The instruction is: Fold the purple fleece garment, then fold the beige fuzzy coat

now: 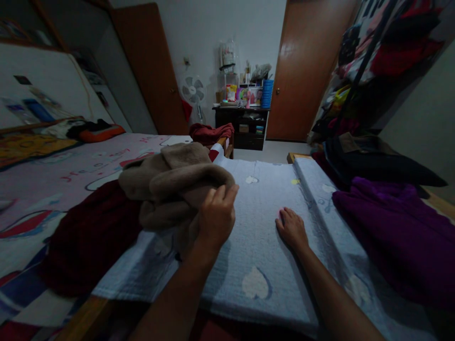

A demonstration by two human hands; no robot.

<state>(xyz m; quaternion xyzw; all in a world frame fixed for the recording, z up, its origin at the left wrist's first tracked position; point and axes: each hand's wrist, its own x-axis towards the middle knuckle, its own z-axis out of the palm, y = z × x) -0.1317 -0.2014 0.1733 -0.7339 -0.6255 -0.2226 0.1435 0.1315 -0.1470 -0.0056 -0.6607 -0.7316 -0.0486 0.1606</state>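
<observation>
— What could trip you up here?
— The brown fleece point(177, 184) lies bunched on the blue cloth point(256, 237) against the maroon fabric point(95, 232); a hard tug could drag both
— And your pose?
— Your left hand point(217, 215), knuckles up, grips the fleece's edge; your right hand point(293, 228) rests on the cloth, fingers bent, its grip unclear

Bare forearms point(179, 291) extend forward, the left hand point(216, 212) curled in a grip, the right hand point(293, 228) palm down.
</observation>
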